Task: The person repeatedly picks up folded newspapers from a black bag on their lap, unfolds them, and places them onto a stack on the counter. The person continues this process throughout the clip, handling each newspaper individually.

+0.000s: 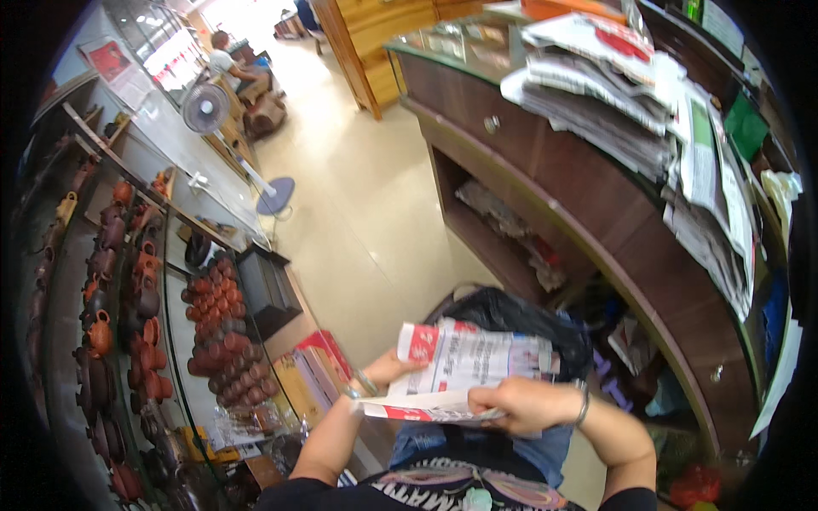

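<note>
A printed newspaper sheet (470, 361), partly folded, is held in front of my body. My left hand (391, 370), with a bangle at the wrist, grips its left side. My right hand (514, 405), with a band at the wrist, has its fingers closed on the folded near edge. The fold hides part of my left hand and wrist. Behind the sheet, a black plastic bag (524, 313) lines what looks like a bin. Thick stacks of newspapers (594, 96) lie on the glass-topped counter to the right.
A curved dark wooden counter (543, 166) with open shelves runs along the right. Glass shelves on the left hold clay teapots (100, 335) and stacked clay cups (223, 300). A standing fan (206, 108) and a seated person (233, 67) are farther back. Cardboard boxes (307, 383) stand at the left.
</note>
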`<state>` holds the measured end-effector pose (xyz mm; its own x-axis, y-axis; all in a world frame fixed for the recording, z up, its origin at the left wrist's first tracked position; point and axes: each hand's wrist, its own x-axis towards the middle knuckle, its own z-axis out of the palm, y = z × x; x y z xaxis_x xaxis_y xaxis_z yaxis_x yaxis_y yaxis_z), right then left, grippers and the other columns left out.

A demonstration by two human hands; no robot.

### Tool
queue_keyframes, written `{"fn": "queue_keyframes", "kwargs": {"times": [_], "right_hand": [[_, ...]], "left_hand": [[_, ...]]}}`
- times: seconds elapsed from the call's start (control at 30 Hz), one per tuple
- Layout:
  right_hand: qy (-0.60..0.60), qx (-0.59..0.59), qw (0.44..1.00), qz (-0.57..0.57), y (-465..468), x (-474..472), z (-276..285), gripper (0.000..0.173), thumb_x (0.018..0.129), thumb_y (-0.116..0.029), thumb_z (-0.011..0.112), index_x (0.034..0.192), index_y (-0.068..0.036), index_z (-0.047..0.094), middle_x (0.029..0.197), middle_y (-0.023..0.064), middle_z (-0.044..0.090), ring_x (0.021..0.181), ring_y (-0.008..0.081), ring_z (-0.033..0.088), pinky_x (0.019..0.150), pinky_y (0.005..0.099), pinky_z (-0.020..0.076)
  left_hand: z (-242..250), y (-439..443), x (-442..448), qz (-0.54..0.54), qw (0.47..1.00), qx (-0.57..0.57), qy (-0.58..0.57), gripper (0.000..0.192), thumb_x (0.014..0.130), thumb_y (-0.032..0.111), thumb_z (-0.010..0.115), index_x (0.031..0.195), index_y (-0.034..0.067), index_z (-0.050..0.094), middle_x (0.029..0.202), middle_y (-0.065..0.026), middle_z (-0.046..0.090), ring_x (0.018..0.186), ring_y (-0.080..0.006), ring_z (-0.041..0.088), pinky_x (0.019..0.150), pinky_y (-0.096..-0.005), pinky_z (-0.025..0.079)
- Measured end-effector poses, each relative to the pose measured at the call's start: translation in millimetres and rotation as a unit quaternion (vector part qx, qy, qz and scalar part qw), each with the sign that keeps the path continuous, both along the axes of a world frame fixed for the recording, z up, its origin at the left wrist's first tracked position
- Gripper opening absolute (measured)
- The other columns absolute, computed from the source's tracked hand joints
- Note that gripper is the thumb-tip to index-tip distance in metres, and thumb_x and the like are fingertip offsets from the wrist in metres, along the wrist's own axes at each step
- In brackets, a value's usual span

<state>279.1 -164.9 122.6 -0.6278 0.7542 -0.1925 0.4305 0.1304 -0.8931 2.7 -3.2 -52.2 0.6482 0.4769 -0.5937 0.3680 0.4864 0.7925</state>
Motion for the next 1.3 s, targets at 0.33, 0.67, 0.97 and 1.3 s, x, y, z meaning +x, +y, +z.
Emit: {"fn": "queue_keyframes", "kwargs": {"times": [0.33,0.67,0.97,1.3], "right_hand": [[-0.165,-0.032,0.983,-0.069,52.9,7.0,-64.1,0.025,0.079,-0.010,0.069,0.102,0.001,0.068,0.090,0.0231,0.069,0.087,0.0341,0.068,0.080,0.0429,0.0523],[-0.208,0.033,0.937,-0.280,32.8,14.0,-89.1,0.072,0.063,-0.017,0.088,0.128,-0.007,0.058,0.109,0.0131,0.059,0.110,0.0324,0.058,0.093,0.0401,0.0496],[-0.242,0.071,0.947,-0.197,41.6,34.5,-74.0,0.063,0.065,-0.029,0.088,0.120,-0.006,0.068,0.099,0.0102,0.068,0.108,0.0289,0.053,0.096,0.0363,0.0452],[0.022,-0.101,0.981,-0.164,39.0,52.4,-82.6,0.043,0.083,-0.028,0.076,0.114,0.001,0.068,0.103,0.0182,0.073,0.093,0.0248,0.070,0.084,0.0357,0.0526]], "left_hand": [[-2.6,8.1,-1.5,-0.053,0.995,-0.032,-0.079,0.033,0.096,0.022,0.063,0.121,0.001,0.063,0.116,-0.0080,0.069,0.098,-0.0151,0.067,0.085,-0.0313,0.057],[1.6,6.8,9.1,-0.029,0.992,-0.002,-0.124,0.044,0.092,0.014,0.068,0.132,0.000,0.056,0.123,-0.0070,0.065,0.104,-0.0127,0.062,0.089,-0.0315,0.055],[32.3,10.3,4.8,-0.072,0.982,0.101,-0.142,0.046,0.089,0.014,0.071,0.131,-0.001,0.058,0.122,-0.0082,0.066,0.107,-0.0151,0.062,0.093,-0.0331,0.052],[32.4,37.3,-3.7,0.012,0.979,-0.122,-0.163,0.043,0.101,0.028,0.053,0.133,-0.001,0.056,0.128,-0.0128,0.063,0.113,-0.0199,0.062,0.098,-0.0358,0.050]]}}
